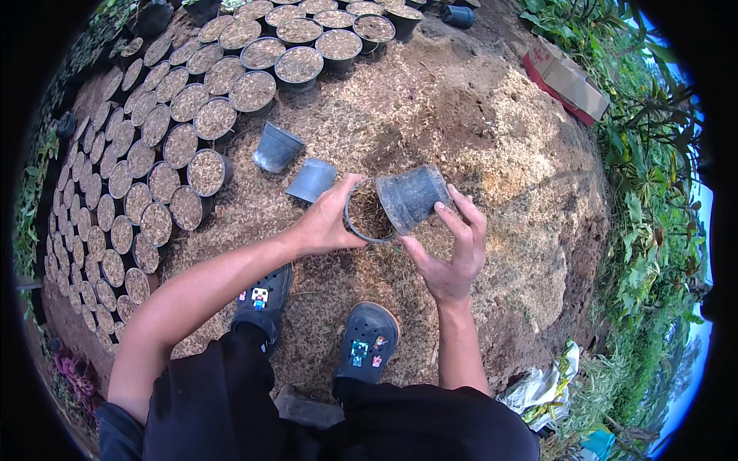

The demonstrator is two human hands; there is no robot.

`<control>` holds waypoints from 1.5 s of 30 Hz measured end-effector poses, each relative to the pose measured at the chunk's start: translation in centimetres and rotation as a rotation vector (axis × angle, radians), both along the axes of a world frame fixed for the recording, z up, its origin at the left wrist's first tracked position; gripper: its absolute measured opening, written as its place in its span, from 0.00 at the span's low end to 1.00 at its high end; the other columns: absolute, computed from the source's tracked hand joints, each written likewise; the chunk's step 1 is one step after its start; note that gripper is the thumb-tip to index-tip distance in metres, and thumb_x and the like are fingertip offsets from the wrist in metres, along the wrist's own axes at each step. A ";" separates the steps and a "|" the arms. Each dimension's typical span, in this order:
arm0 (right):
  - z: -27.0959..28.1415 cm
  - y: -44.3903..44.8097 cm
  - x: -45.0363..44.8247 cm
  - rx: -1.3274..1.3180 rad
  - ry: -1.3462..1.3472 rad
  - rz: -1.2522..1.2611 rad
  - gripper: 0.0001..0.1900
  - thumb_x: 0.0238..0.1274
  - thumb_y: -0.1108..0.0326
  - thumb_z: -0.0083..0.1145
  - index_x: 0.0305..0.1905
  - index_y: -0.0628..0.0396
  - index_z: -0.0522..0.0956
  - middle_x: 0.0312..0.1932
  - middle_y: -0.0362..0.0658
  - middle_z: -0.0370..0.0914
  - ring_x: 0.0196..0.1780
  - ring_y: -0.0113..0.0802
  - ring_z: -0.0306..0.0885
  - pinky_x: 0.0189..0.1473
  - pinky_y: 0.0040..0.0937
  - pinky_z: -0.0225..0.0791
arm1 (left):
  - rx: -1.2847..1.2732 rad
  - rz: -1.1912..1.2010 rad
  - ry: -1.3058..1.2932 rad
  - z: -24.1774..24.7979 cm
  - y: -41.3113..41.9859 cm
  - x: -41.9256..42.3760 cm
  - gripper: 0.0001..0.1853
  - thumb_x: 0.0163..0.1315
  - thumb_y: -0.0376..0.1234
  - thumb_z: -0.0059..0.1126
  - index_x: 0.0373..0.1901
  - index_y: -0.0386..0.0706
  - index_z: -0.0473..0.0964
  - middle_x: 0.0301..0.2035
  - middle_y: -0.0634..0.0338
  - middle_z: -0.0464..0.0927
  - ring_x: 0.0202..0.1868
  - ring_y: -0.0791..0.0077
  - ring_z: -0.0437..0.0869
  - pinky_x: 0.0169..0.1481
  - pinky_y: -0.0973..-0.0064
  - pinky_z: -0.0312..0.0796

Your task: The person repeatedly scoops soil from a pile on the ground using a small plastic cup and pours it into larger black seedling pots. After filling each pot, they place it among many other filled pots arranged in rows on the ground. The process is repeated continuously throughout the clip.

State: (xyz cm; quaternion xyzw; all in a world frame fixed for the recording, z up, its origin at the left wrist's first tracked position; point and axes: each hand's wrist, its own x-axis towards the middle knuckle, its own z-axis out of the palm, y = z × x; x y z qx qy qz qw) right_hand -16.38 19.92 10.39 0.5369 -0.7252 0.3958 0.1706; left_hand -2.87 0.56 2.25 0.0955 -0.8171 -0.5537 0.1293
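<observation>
My left hand point(331, 219) grips the rim of a black plastic plant pot point(375, 214) whose open mouth faces up, with brown mix and husks inside. In my right hand point(458, 242) is a second black plastic pot point(412, 197), tipped on its side, its base toward my fingertips and its rim over the edge of the first pot. Whether anything is inside the tipped pot is hidden. Two more empty-looking pots lie on the husk-strewn soil just beyond my left hand: a dusty one point(277, 147) and a smaller-looking one point(312, 179).
Rows of filled pots point(188, 98) stand close together at the left and top. A pale husk pile point(519, 132) spreads at the right, below a cardboard box point(562, 78). A black pot point(459, 16) lies at the top. White plastic sheeting point(539, 389) sits lower right, near plants.
</observation>
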 end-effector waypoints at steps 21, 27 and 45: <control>1.9 -6.8 -1.8 0.127 -0.821 -0.292 0.31 0.55 0.47 0.83 0.57 0.56 0.86 0.42 0.44 0.79 0.35 0.26 0.79 0.38 0.29 0.78 | -0.041 0.432 0.019 0.0 1.3 -1.2 0.53 0.42 0.31 0.89 0.69 0.32 0.63 0.59 0.41 0.78 0.64 0.48 0.82 0.71 0.58 0.74; 2.0 -8.8 -1.0 0.187 -0.610 -0.089 0.32 0.54 0.48 0.82 0.59 0.54 0.85 0.46 0.50 0.80 0.45 0.43 0.85 0.49 0.43 0.80 | -0.020 0.286 0.179 0.6 2.4 -0.9 0.51 0.49 0.34 0.87 0.72 0.32 0.64 0.60 0.41 0.79 0.65 0.48 0.82 0.72 0.58 0.74; 3.0 -1.1 -2.3 0.296 -0.482 -0.033 0.29 0.51 0.61 0.82 0.60 0.55 0.86 0.49 0.47 0.86 0.53 0.41 0.85 0.59 0.43 0.79 | -0.048 0.413 0.173 -0.2 -0.8 0.1 0.49 0.47 0.33 0.88 0.68 0.31 0.65 0.54 0.44 0.84 0.59 0.53 0.88 0.66 0.60 0.78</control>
